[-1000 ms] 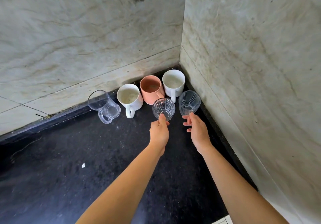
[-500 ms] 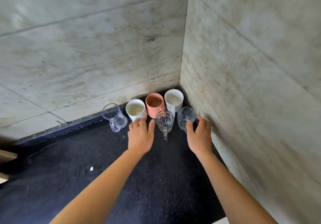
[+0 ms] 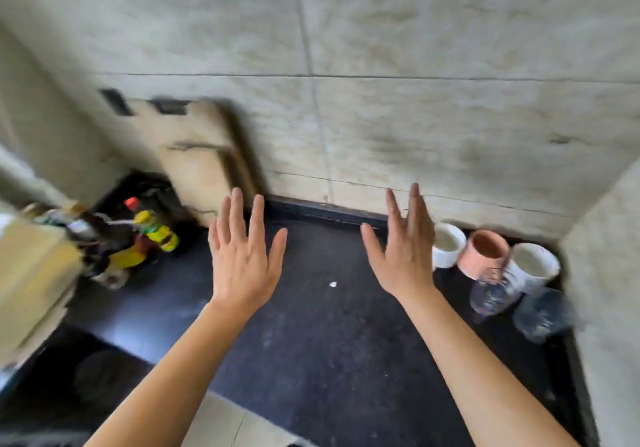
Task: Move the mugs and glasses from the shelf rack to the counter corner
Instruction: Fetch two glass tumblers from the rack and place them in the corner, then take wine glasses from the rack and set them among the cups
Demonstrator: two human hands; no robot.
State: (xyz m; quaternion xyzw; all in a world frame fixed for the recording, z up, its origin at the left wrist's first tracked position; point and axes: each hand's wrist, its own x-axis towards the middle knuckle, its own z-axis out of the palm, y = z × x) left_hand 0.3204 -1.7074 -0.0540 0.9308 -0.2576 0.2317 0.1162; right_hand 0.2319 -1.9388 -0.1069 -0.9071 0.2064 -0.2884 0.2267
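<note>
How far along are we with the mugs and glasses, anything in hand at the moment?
Done: two white mugs, a pink mug and two clear glasses stand grouped in the counter corner. In hand: nothing; the left hand and right hand are open and empty over the counter. Left: unclear, since the shelf rack is out of view.

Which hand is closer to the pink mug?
The right hand. It is open just left of the cup row, two cups over from the pink mug. The left hand is open too, farther left over the dark counter.
</note>
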